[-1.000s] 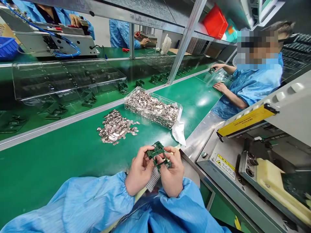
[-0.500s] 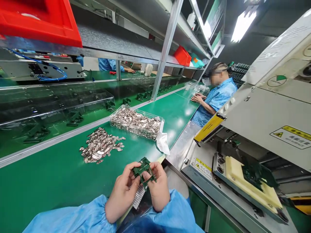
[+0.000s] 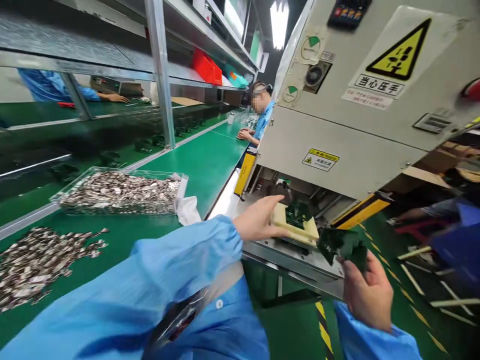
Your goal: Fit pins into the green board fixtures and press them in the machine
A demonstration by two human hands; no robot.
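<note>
My right hand (image 3: 369, 295) grips a dark green plastic part (image 3: 343, 245) by its lower edge, in front of the press bed and to the right of the fixture; motion blurs the part's details. My left hand (image 3: 260, 218) reaches to the left side of the cream-coloured fixture (image 3: 300, 233), its thumb and fingers apart. Whether those fingertips touch the fixture, I cannot tell. Another dark green part (image 3: 298, 214) sits in the fixture under the grey press machine (image 3: 300, 132).
A clear tray of small metal pieces (image 3: 181, 192) stands on the green bench with a loose metal pile (image 3: 41, 265) nearby. A white cloth (image 3: 188, 211) hangs at the tray's corner. Yellow guard bars (image 3: 245, 172) flank the press opening. A co-worker (image 3: 262, 112) sits further along the bench.
My view has swung right toward the press. Both hands, earlier together on a green part over the bench, have parted; the left is at the fixture, the right holds a green part.
</note>
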